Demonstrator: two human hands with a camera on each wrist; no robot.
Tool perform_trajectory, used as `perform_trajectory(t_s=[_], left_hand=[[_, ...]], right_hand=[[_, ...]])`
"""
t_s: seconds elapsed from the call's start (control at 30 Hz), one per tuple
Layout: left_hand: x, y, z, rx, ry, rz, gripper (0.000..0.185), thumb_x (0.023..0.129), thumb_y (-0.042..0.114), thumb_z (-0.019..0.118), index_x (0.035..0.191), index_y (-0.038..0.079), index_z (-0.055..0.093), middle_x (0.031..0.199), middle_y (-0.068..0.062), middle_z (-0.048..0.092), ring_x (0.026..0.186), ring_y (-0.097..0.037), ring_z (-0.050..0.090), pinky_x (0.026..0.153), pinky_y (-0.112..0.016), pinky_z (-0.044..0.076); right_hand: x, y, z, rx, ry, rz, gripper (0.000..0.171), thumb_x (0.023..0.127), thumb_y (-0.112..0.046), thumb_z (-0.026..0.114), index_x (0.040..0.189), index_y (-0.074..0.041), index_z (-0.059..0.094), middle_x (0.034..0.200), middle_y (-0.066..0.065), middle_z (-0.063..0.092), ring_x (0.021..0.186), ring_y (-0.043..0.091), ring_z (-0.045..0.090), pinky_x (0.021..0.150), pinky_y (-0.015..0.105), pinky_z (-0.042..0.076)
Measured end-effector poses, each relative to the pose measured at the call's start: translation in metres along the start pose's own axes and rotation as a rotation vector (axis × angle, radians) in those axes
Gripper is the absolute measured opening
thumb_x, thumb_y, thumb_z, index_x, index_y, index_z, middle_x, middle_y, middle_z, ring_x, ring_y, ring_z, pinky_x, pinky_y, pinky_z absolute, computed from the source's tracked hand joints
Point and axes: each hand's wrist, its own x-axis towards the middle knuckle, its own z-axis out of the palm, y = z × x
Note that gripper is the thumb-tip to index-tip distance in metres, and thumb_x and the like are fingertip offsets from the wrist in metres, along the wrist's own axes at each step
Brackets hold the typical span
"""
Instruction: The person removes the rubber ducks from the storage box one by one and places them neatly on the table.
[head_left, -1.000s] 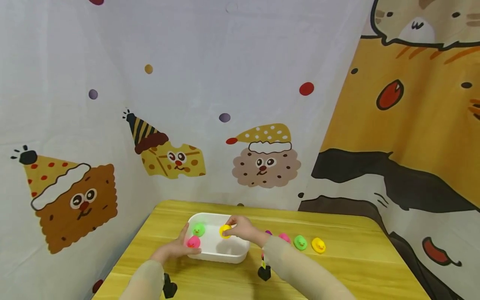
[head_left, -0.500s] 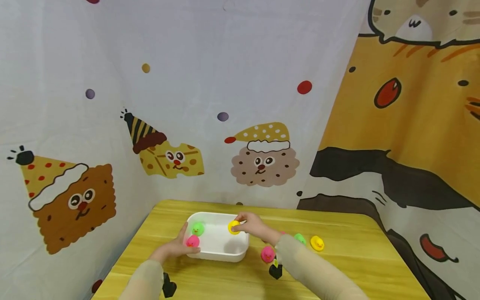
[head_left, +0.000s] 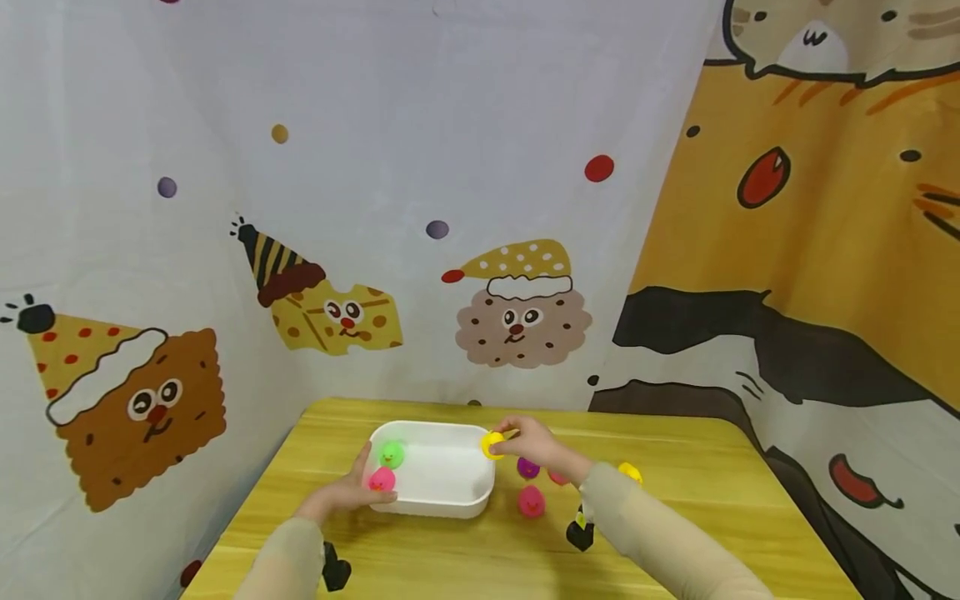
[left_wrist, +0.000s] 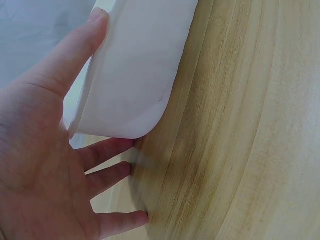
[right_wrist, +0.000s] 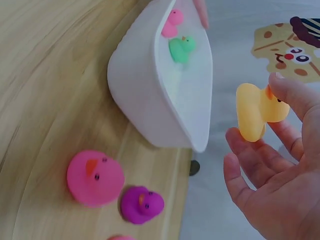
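My left hand [head_left: 341, 493] holds a white plastic bin [head_left: 442, 510] at its left end, thumb on the near rim and fingers spread along the end wall. Inside that end sit a green rubber duck [head_left: 391, 455] and a pink rubber duck [head_left: 382, 480]. Above the bin's right rim, my right hand [head_left: 534, 442] pinches a yellow rubber duck [right_wrist: 255, 110] between thumb and fingers. In the right wrist view this duck is raised beside the bin, well above the tabletop.
Right of the bin on the wooden table [head_left: 420, 558] stand a purple duck [head_left: 528, 468] and a pink duck [head_left: 532, 502]. Another pink one [head_left: 557, 477] and a yellow one [head_left: 630, 472] are partly hidden by my right arm. A printed cloth [head_left: 360, 167] hangs behind.
My right hand has moved right with the yellow duck, from over the bin's middle to its right rim. The left hand keeps its hold. My view has shifted slightly.
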Motion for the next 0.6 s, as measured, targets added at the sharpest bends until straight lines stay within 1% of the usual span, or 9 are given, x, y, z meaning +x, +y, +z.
perform_trajectory(t_s=[0.17,0.33,0.47,0.6], left_hand=[[-0.001,0.002,0.000,0.007,-0.001,-0.014,0.120,0.081,0.035,0.078,0.151,0.002,-0.014,0.153,-0.035,0.002,0.135,-0.054,0.016,0.107,-0.070,0.013],[-0.001,0.002,0.001,0.005,-0.003,-0.025,0.119,0.082,0.036,0.077,0.151,0.003,-0.015,0.153,-0.035,0.001,0.135,-0.054,0.015,0.107,-0.070,0.012],[-0.002,0.003,0.001,-0.002,-0.003,-0.023,0.118,0.083,0.035,0.076,0.151,0.003,-0.015,0.153,-0.034,-0.001,0.135,-0.054,0.015,0.106,-0.071,0.012],[-0.003,0.004,0.000,0.000,-0.006,-0.017,0.117,0.083,0.034,0.076,0.151,0.003,-0.014,0.154,-0.033,-0.002,0.135,-0.054,0.014,0.106,-0.072,0.012]], right_hand=[[-0.011,0.006,-0.012,-0.006,0.018,-0.001,0.026,0.083,-0.020,0.077,0.101,-0.006,0.065,0.113,0.009,0.061,0.089,0.022,0.062,0.078,0.038,0.056],[-0.019,0.015,-0.022,0.003,0.023,0.016,0.025,0.082,-0.018,0.077,0.099,-0.005,0.065,0.108,0.007,0.062,0.086,0.021,0.062,0.079,0.041,0.055],[-0.028,0.019,-0.029,-0.001,0.009,0.018,0.024,0.081,-0.017,0.078,0.098,-0.004,0.066,0.104,0.006,0.063,0.083,0.020,0.062,0.077,0.039,0.055],[-0.037,0.024,-0.036,0.007,-0.009,0.001,0.024,0.082,-0.015,0.077,0.098,-0.002,0.067,0.101,0.006,0.063,0.081,0.018,0.063,0.074,0.036,0.056]])
